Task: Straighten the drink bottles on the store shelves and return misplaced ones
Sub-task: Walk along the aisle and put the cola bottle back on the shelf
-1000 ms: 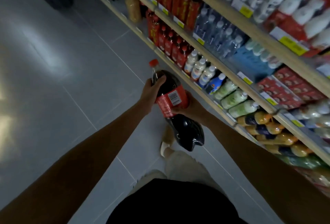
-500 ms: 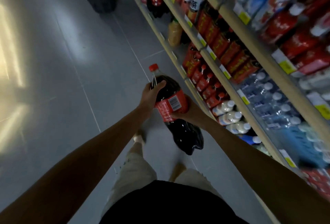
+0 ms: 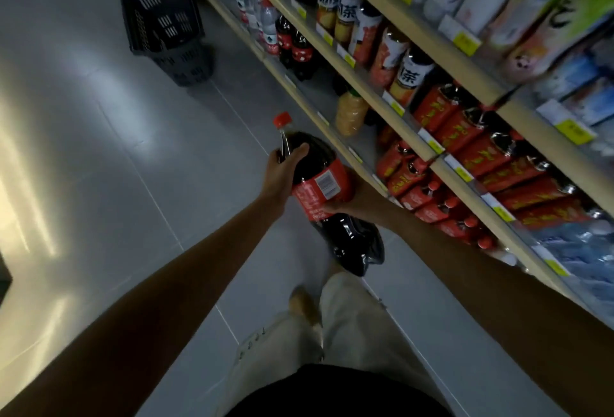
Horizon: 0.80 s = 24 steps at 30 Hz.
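Observation:
A large cola bottle (image 3: 327, 184) with a red cap and red label hangs tilted in front of me, cap pointing away and base toward my legs. My left hand (image 3: 280, 172) grips its shoulder just below the neck. My right hand (image 3: 349, 205) holds it from underneath at the label, fingers curled round the side. Two more large cola bottles (image 3: 294, 46) stand on the bottom shelf further along the aisle. Beside them is a gap, then an orange juice bottle (image 3: 350, 112).
Wooden shelves (image 3: 392, 98) run along the right, packed with red-labelled tea bottles (image 3: 415, 184), iced tea bottles (image 3: 345, 15) and water bottles (image 3: 262, 18). A black shopping basket (image 3: 166, 24) stands on the grey tiled floor ahead. The aisle floor to the left is open.
I have walked forward along the aisle carrying the cola bottle in both hands. The basket and the shelved cola bottles have come closer. My grip is the same.

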Motion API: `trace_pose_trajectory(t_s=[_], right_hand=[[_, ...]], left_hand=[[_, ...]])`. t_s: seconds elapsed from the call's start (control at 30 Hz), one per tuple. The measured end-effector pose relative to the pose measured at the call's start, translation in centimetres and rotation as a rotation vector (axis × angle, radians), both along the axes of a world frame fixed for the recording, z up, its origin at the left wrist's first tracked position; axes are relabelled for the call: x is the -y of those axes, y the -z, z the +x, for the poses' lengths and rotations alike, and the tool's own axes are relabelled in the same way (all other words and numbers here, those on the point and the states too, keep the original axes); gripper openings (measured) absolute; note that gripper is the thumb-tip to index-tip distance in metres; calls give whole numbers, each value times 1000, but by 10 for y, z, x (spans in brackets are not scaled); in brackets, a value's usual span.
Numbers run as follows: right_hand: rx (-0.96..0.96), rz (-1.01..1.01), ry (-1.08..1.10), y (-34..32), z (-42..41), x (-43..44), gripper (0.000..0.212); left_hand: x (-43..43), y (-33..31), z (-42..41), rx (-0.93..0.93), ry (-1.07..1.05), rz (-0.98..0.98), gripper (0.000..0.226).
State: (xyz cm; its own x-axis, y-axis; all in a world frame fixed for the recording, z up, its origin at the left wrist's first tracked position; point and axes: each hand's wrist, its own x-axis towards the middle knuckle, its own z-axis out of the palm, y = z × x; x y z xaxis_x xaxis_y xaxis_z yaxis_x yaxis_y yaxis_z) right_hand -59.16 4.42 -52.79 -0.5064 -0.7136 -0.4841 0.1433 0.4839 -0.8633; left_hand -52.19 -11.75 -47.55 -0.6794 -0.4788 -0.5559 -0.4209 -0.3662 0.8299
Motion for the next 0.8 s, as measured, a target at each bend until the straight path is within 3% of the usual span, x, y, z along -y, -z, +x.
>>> trace_pose_trajectory(t_s=[0.27, 0.53, 0.73, 0.8], right_hand=[[-76, -9, -35, 9, -119, 125, 101], [-97, -58, 39, 26, -218, 217, 100], [-99, -87, 248, 57, -265, 266, 101], [-122, -72, 314, 67, -277, 280, 94]], left_hand=[[131, 9, -118, 0, 42, -16, 35], [224, 29, -222, 25, 130, 1, 57], [281, 49, -304, -16, 327, -10, 25], [299, 58, -328, -14, 391, -1, 28]])
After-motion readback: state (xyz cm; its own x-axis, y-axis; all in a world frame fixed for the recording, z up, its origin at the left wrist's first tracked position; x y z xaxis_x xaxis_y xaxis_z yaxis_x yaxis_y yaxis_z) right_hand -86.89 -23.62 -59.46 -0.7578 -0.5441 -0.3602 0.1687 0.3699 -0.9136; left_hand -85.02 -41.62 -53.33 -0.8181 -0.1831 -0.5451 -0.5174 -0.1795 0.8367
